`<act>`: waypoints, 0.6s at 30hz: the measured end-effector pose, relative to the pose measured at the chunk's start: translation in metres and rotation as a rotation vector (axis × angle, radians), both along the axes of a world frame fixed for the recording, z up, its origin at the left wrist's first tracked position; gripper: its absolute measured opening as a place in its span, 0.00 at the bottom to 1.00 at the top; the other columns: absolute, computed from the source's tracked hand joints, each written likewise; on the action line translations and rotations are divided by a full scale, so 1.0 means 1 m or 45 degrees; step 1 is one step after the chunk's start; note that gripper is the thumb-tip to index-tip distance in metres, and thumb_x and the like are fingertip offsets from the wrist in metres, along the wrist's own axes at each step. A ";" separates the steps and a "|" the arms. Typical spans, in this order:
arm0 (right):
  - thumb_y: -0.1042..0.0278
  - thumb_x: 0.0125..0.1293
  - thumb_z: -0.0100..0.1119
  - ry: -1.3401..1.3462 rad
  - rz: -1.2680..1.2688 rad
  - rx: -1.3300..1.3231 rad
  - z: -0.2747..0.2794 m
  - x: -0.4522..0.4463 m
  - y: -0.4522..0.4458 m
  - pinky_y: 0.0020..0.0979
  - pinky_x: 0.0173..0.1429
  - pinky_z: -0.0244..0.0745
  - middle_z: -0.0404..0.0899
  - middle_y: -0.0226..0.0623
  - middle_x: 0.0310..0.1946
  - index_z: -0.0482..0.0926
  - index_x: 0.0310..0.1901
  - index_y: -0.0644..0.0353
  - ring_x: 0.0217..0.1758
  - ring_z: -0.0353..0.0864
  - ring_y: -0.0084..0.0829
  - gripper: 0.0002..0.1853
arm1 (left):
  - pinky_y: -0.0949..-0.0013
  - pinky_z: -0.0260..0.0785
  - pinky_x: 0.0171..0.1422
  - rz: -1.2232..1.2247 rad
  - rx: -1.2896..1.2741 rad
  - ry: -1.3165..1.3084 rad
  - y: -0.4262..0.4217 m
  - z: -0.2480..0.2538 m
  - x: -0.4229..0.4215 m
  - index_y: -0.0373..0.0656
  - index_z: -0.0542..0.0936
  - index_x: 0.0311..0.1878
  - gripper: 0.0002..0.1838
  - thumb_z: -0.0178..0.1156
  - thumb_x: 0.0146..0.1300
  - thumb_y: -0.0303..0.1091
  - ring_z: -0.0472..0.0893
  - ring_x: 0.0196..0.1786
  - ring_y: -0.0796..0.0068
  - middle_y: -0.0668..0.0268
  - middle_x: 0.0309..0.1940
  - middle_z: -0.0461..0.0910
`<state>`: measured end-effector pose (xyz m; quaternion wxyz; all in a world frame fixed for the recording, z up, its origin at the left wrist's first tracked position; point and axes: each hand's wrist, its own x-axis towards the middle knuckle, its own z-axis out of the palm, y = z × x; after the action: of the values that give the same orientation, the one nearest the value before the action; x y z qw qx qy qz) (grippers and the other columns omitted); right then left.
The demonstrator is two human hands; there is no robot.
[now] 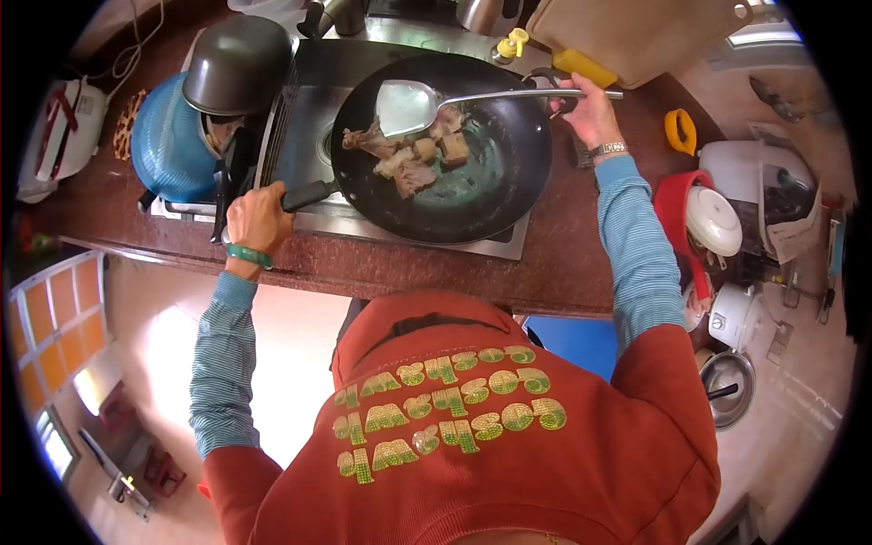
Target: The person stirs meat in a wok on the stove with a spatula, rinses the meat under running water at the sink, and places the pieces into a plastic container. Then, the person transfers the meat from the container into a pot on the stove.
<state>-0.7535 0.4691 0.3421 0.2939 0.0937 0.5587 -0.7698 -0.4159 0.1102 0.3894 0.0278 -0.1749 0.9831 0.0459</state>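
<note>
A large black wok (pixel 509 173) sits on the stove, with several chunks of meat (pixel 413 174) and a little liquid in it. My left hand (pixel 258 220), with a green bangle at the wrist, is closed around the wok's dark handle (pixel 309 195). In my right hand (pixel 589 111) is the long metal handle of a spatula (pixel 407 106). Its broad blade is above the meat near the wok's far left side; whether it touches the meat I cannot tell.
Left of the wok stand a dark pot (pixel 238 65) and a blue mesh cover (pixel 173 141). Behind are a yellow-capped bottle (pixel 510 45), a yellow bottle (pixel 584 67) and a cutting board (pixel 636 32). At right are a red pan (pixel 670 209) and a white lidded bowl (pixel 713 221).
</note>
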 end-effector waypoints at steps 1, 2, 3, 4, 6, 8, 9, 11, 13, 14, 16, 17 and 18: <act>0.63 0.62 0.53 0.033 -0.005 0.007 0.003 0.002 -0.002 0.37 0.37 0.69 0.74 0.42 0.30 0.74 0.33 0.69 0.31 0.72 0.35 0.14 | 0.57 0.71 0.33 0.006 0.001 -0.008 0.001 0.000 0.000 0.40 0.77 0.26 0.05 0.60 0.47 0.30 0.78 0.27 0.51 0.52 0.21 0.78; 0.63 0.62 0.53 0.028 0.004 0.005 0.007 0.004 -0.003 0.37 0.37 0.69 0.74 0.42 0.30 0.74 0.33 0.69 0.31 0.72 0.35 0.14 | 0.57 0.71 0.33 0.003 -0.003 -0.023 0.002 0.001 0.000 0.40 0.77 0.26 0.05 0.60 0.48 0.31 0.78 0.27 0.52 0.52 0.21 0.78; 0.60 0.63 0.52 0.164 0.056 0.174 0.017 0.008 -0.005 0.36 0.37 0.69 0.75 0.40 0.33 0.75 0.35 0.68 0.32 0.72 0.34 0.15 | 0.57 0.71 0.33 0.000 -0.009 -0.035 0.001 0.002 -0.001 0.41 0.77 0.25 0.05 0.61 0.48 0.31 0.78 0.27 0.52 0.52 0.21 0.78; 0.58 0.64 0.50 0.293 0.101 0.349 0.029 0.017 -0.005 0.35 0.38 0.69 0.76 0.38 0.36 0.76 0.38 0.67 0.33 0.72 0.32 0.17 | 0.57 0.71 0.33 0.000 -0.009 -0.045 -0.001 0.002 0.001 0.41 0.77 0.25 0.05 0.61 0.48 0.31 0.78 0.27 0.52 0.52 0.21 0.78; 0.50 0.68 0.43 0.599 0.179 0.699 0.047 0.031 -0.003 0.27 0.38 0.67 0.77 0.32 0.42 0.77 0.43 0.64 0.34 0.72 0.25 0.23 | 0.57 0.71 0.34 0.000 0.011 -0.048 -0.001 0.001 0.001 0.41 0.77 0.26 0.06 0.60 0.48 0.32 0.78 0.27 0.52 0.53 0.21 0.78; 0.50 0.69 0.41 0.526 0.295 0.492 0.060 0.036 0.004 0.25 0.37 0.66 0.77 0.32 0.41 0.77 0.43 0.65 0.34 0.72 0.23 0.24 | 0.56 0.71 0.34 0.013 0.023 -0.052 0.000 0.002 -0.001 0.41 0.77 0.26 0.06 0.60 0.47 0.32 0.78 0.27 0.51 0.53 0.21 0.78; 0.49 0.70 0.40 0.445 0.404 0.283 0.067 0.040 0.006 0.22 0.36 0.65 0.77 0.33 0.40 0.76 0.44 0.67 0.34 0.71 0.20 0.25 | 0.56 0.71 0.34 0.021 0.034 -0.061 0.000 0.003 -0.001 0.41 0.77 0.26 0.06 0.60 0.47 0.32 0.78 0.27 0.51 0.53 0.22 0.78; 0.48 0.71 0.37 0.470 0.412 0.117 0.089 0.054 0.010 0.18 0.31 0.64 0.78 0.36 0.33 0.77 0.42 0.70 0.30 0.71 0.19 0.28 | 0.56 0.71 0.34 0.019 0.048 -0.058 0.000 0.002 0.000 0.41 0.77 0.26 0.05 0.59 0.47 0.32 0.79 0.28 0.51 0.53 0.22 0.78; 0.47 0.70 0.38 0.707 0.313 0.215 0.113 0.063 0.018 0.19 0.27 0.64 0.77 0.37 0.25 0.78 0.38 0.72 0.24 0.71 0.19 0.30 | 0.56 0.71 0.34 0.013 0.055 -0.050 -0.002 0.002 0.000 0.41 0.77 0.26 0.06 0.59 0.46 0.32 0.79 0.29 0.50 0.52 0.22 0.78; 0.45 0.69 0.39 0.790 0.174 0.304 0.123 0.069 0.017 0.19 0.23 0.63 0.75 0.35 0.21 0.79 0.36 0.72 0.20 0.70 0.19 0.31 | 0.56 0.72 0.34 0.004 0.057 -0.076 -0.003 0.001 0.000 0.41 0.77 0.27 0.06 0.59 0.46 0.32 0.79 0.29 0.50 0.52 0.22 0.78; 0.44 0.68 0.41 0.864 0.100 0.413 0.142 0.074 0.028 0.18 0.20 0.61 0.76 0.36 0.21 0.79 0.32 0.71 0.19 0.70 0.19 0.31 | 0.56 0.72 0.34 -0.008 0.063 -0.097 -0.004 -0.001 0.000 0.42 0.77 0.27 0.06 0.60 0.46 0.32 0.79 0.29 0.51 0.52 0.23 0.78; 0.44 0.68 0.42 0.905 0.087 0.465 0.150 0.076 0.031 0.17 0.19 0.61 0.77 0.37 0.21 0.79 0.30 0.70 0.18 0.70 0.18 0.31 | 0.56 0.72 0.34 -0.011 0.051 -0.096 -0.005 -0.002 0.000 0.42 0.78 0.28 0.06 0.60 0.46 0.32 0.79 0.29 0.51 0.53 0.23 0.78; 0.44 0.68 0.42 0.905 0.085 0.472 0.154 0.080 0.032 0.17 0.19 0.61 0.77 0.37 0.21 0.79 0.30 0.70 0.18 0.70 0.18 0.31 | 0.57 0.72 0.35 -0.017 0.042 -0.097 -0.006 -0.003 0.001 0.42 0.78 0.29 0.06 0.60 0.46 0.32 0.79 0.30 0.52 0.53 0.23 0.78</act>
<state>-0.6734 0.5007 0.4959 0.0853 -0.1452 0.7578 -0.6303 -0.4146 0.1039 0.3861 0.0684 -0.1694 0.9816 0.0551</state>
